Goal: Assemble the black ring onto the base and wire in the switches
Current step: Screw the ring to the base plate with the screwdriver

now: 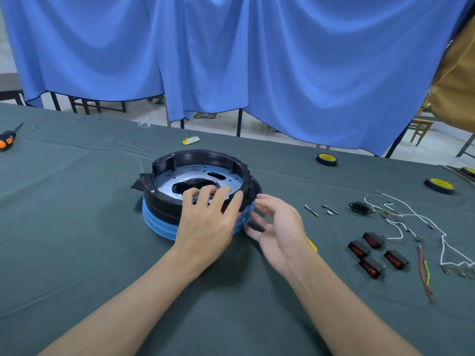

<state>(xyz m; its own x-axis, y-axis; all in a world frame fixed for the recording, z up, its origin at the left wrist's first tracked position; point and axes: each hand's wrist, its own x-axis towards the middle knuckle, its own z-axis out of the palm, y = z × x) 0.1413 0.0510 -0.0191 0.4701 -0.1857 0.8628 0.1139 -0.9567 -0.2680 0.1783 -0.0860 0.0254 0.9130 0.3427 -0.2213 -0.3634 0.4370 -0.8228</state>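
The black ring [164, 199] sits on top of the round blue base [156, 222] in the middle of the green-covered table. My left hand [205, 222] lies over the ring's near rim, fingers curled inside and thumb outside it. My right hand [277, 227] hovers open just right of the base, fingertips close to its blue side. Several black rocker switches with red faces [371, 253] lie to the right. White wires [411, 217] with terminals and a red and yellow-green wire pair [425, 273] lie beside them.
A black power socket [361, 207] and small metal pins [321, 210] lie right of the base. Yellow-hubbed wheels [326, 159] [439, 185] sit at the far right. An orange screwdriver [7, 140] is at the far left. A small white and yellow item [190, 140] lies behind the base.
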